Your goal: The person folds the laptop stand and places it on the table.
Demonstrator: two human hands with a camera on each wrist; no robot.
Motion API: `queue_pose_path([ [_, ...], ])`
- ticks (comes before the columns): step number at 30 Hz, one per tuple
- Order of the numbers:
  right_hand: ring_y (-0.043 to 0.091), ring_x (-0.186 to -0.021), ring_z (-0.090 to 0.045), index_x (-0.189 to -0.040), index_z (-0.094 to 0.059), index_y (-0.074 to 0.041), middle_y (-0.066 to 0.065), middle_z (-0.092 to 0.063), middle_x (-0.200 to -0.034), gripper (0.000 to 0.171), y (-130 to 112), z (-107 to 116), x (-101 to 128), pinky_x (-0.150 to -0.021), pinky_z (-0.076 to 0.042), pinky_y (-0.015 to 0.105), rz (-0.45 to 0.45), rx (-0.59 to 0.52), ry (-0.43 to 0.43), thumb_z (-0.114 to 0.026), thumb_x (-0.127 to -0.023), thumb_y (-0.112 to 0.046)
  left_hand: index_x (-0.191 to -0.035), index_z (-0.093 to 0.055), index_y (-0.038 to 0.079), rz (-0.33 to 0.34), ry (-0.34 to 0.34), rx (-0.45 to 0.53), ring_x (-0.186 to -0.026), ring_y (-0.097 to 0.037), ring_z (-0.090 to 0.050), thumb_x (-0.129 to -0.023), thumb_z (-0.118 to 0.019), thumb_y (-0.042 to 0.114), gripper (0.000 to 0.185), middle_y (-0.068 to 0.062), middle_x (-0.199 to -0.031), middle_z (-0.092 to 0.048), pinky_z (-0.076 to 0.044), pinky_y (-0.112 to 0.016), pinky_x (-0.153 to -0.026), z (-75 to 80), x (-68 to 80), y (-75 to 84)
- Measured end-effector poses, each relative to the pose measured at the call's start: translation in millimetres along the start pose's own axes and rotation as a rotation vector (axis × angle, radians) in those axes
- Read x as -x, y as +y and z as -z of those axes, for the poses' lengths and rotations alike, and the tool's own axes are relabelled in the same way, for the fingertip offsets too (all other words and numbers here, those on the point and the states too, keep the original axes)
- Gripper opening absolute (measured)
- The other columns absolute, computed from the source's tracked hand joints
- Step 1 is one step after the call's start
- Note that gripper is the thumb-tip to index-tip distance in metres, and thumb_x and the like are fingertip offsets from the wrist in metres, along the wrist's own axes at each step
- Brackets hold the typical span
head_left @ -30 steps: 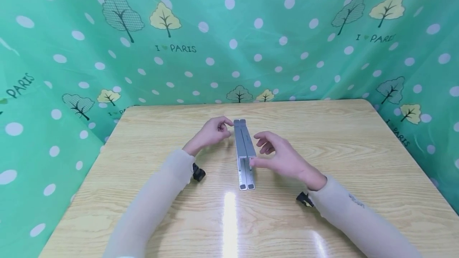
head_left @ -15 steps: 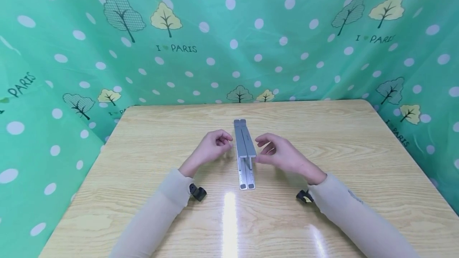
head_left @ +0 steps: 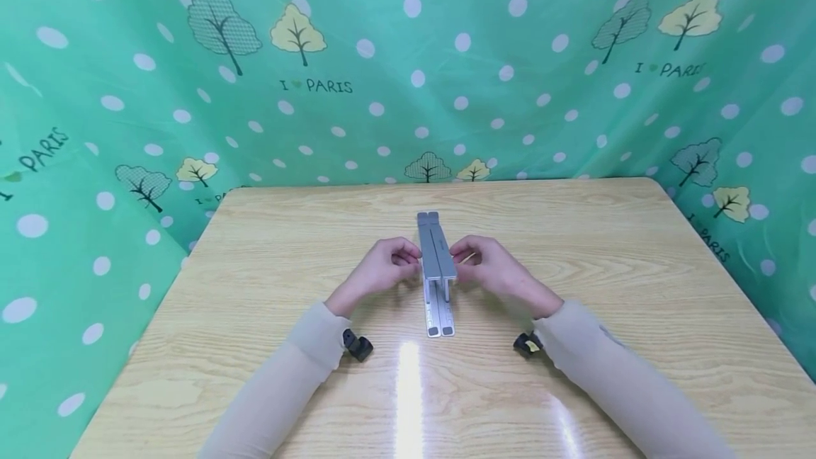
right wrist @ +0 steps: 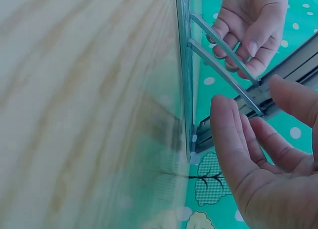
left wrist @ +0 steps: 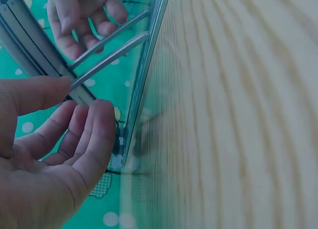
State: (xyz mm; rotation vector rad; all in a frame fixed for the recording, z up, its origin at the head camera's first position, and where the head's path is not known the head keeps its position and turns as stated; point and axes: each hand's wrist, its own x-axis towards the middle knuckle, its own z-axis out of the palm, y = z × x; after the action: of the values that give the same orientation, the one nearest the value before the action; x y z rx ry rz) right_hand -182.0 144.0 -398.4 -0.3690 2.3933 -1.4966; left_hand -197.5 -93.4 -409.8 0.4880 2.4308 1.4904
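Observation:
A grey folding laptop stand (head_left: 436, 250) is raised on the table, its two narrow rails side by side and thin struts (left wrist: 112, 60) propping the upper part above the base. My left hand (head_left: 380, 268) is at its left side, fingers loosely bent, with the thumb close to the strut joint in the left wrist view. On the opposite side, my right hand (head_left: 496, 271) has its fingertips near the upper rail. A gap shows between thumb and fingers of each hand (right wrist: 273, 154) in the wrist views. Whether the fingertips touch the stand is hard to tell.
The stand rests on a wooden table (head_left: 574, 232) with light glare near the front. A green polka-dot cloth (head_left: 510, 76) with printed trees hangs behind and at the sides. Black wrist cameras (head_left: 358, 346) sit below both wrists.
My left hand has come nearer and lower along the stand, then right against its side. My right hand has moved slightly left, closer to the stand. The stand has stayed put.

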Motion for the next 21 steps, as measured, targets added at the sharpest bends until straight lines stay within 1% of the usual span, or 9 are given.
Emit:
queue_pose_path([
  [4, 0.023, -0.087, -0.064, -0.116, -0.060, 0.000, 0.013, -0.062, -0.106, 0.030, -1.2, -3.4, -3.6, -0.076, -0.056, 0.035, -0.009, -0.035, -0.008, -0.066, -0.088, -0.009, -0.105, -0.065, -0.001, 0.005, -0.016, 0.046, -0.083, -0.019, -0.063, -0.080, -0.065, -0.003, 0.025, -0.008, -0.092, -0.065, -0.055, -0.029, -0.077, -3.2, -0.5, 0.3],
  [7, 0.023, -0.087, -0.063, -0.115, -0.060, 0.001, 0.014, -0.062, -0.104, 0.027, -2.4, -4.9, -4.7, -0.076, -0.057, 0.036, -0.019, -0.048, -0.008, -0.063, -0.089, -0.005, -0.106, -0.064, -0.001, 0.027, -0.030, 0.089, -0.082, -0.019, -0.064, -0.079, -0.064, -0.004, 0.026, -0.009, -0.093, -0.065, -0.055, -0.029, -0.077, -5.7, -1.2, 0.7],
  [10, 0.024, -0.088, -0.062, -0.114, -0.060, 0.002, 0.015, -0.061, -0.104, 0.025, -3.9, -6.8, -6.0, -0.078, -0.057, 0.038, -0.032, -0.069, -0.009, -0.061, -0.089, -0.002, -0.105, -0.063, -0.002, 0.047, -0.027, 0.130, -0.080, -0.021, -0.065, -0.079, -0.063, -0.007, 0.026, -0.011, -0.093, -0.065, -0.056, -0.031, -0.075, -7.7, -1.2, 1.5],
  [16, 0.025, -0.093, -0.059, -0.111, -0.060, 0.001, 0.015, -0.060, -0.104, 0.024, -4.7, -9.9, -9.0, -0.080, -0.056, 0.036, -0.074, -0.077, -0.006, -0.060, -0.087, 0.002, -0.103, -0.060, -0.006, 0.070, -0.016, 0.219, -0.081, -0.031, -0.065, -0.080, -0.060, -0.013, 0.024, -0.015, -0.090, -0.063, -0.058, -0.039, -0.075, -11.1, -2.6, 2.3],
  [21, 0.026, -0.091, -0.060, -0.108, -0.059, 0.002, 0.016, -0.058, -0.102, 0.022, -3.2, -12.2, -11.0, -0.079, -0.057, 0.037, -0.096, -0.129, -0.017, -0.059, -0.087, 0.006, -0.104, -0.058, -0.008, 0.081, -0.011, 0.255, -0.084, -0.040, -0.064, -0.080, -0.060, -0.014, 0.024, -0.018, -0.090, -0.062, -0.058, -0.044, -0.075, -12.7, -3.3, 2.1],
])
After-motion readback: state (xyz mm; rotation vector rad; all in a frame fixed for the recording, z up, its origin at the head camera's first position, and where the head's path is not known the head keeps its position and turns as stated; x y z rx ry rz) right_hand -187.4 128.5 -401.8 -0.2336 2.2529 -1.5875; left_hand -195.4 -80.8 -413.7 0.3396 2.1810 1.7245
